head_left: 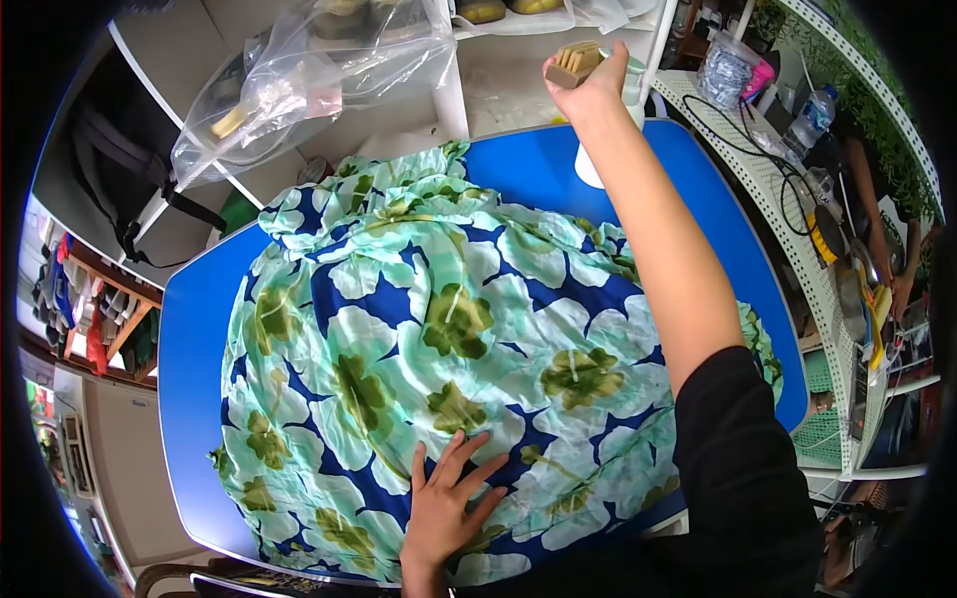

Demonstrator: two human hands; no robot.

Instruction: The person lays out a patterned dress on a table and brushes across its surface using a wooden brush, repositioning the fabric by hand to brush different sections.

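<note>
A large floral cloth in mint, navy and olive lies rumpled over the blue table, its far edge bunched up. My left hand rests flat on its near part, with fingers spread. At the far side of the table, my right hand is raised and closed around a tan, ridged wooden block, which looks like a small brush. Right behind that hand and wrist stands a white bottle with a pale green top, partly hidden. I cannot tell whether the hand touches the bottle.
A clear plastic bag hangs over white shelving at the back left. On the right, a white perforated shelf holds black cables, a water bottle and a yellow brush. A dark backpack sits in a left cubby.
</note>
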